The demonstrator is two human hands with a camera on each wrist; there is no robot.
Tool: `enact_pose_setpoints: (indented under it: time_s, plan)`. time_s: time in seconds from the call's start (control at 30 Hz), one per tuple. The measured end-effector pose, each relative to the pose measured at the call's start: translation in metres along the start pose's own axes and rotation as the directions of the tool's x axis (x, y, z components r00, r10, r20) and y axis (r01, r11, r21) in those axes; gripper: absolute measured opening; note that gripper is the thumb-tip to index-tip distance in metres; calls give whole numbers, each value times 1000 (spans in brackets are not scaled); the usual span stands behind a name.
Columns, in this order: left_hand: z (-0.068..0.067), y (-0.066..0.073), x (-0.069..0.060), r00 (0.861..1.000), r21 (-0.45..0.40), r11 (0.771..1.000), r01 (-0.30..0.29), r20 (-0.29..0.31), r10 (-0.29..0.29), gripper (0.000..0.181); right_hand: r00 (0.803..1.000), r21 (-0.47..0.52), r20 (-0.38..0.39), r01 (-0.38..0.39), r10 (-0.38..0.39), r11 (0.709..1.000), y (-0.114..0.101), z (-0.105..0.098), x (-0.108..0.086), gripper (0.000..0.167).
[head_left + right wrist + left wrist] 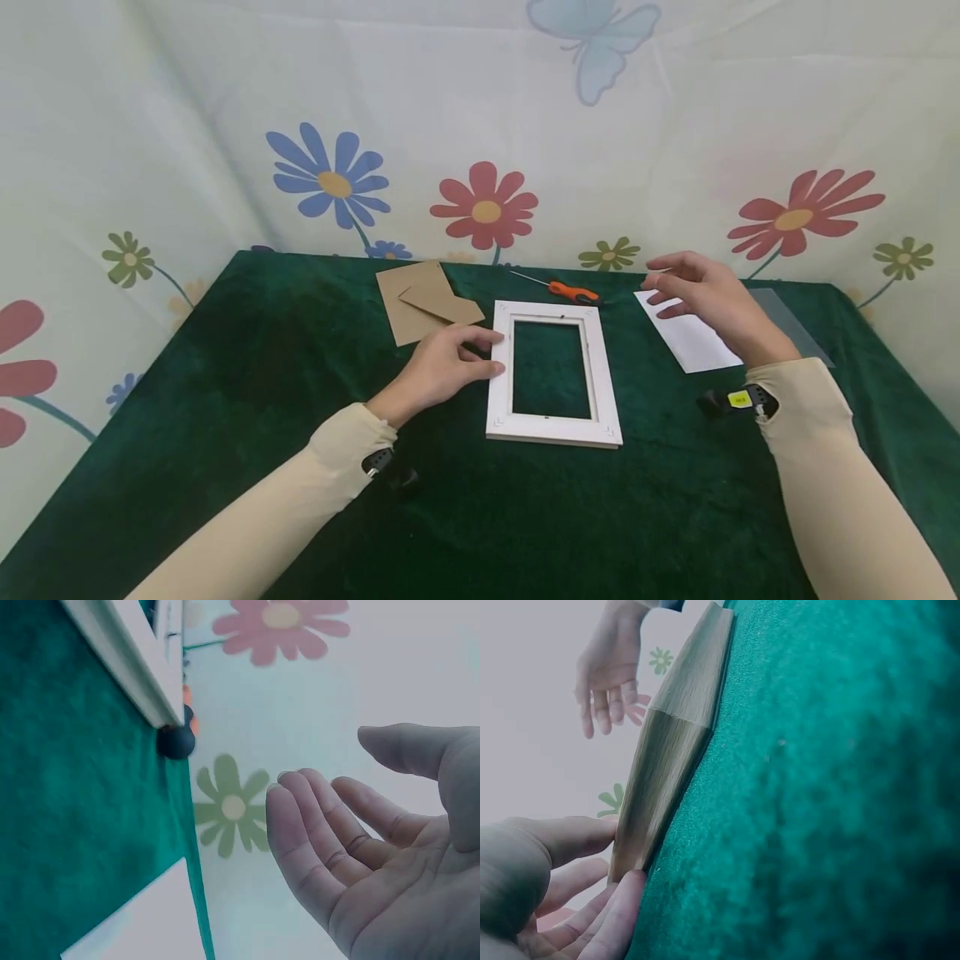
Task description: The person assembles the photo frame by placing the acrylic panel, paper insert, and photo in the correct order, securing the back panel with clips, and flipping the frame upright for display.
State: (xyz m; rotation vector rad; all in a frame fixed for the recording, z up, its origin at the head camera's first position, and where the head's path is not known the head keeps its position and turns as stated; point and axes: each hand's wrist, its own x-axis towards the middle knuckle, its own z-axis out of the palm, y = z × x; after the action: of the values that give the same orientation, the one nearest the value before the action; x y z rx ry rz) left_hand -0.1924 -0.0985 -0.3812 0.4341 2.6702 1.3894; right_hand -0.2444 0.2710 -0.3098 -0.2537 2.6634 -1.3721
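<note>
My left hand [450, 362] pinches the left side of a white picture frame [602, 379] between thumb and fingers. The frame lies flat on the green cloth with its opening bare, showing cloth through it. In the left wrist view the side of the frame [667, 765] has a wood-grain look, with my thumb and fingertips against it. My right hand [712, 304] hovers above a white sheet of paper [693, 350], holding nothing. Its fingers are relaxed and slightly bent in the right wrist view.
Behind the frame lies a screwdriver with an orange handle [573, 292]. A brown backing board [405, 308] with a folded-out stand [453, 307] sits to the back left. A clear sheet [795, 329] is beside the paper. A flowered curtain [420, 100] hangs behind the table.
</note>
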Motion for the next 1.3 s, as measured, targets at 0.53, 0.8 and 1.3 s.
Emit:
enact_pose_setpoints:
  time_s: [0.53, 0.8, 1.3]
  plan:
    - [-1, 0, 1, 999, -1, 1000, -27, 18, 27, 45, 992, 0, -77, -97, 97, 995, 19, -28, -3, 82]
    - [-2, -1, 2, 1000, -1, 1000, -26, 17, 26, 46, 982, 14, -166, -94, 95, 996, 29, -47, -7, 83]
    - [0, -2, 1, 1000, 2, 1000, -21, 21, 21, 47, 947, 12, -295, -131, 129, 991, 61, -77, -18, 77]
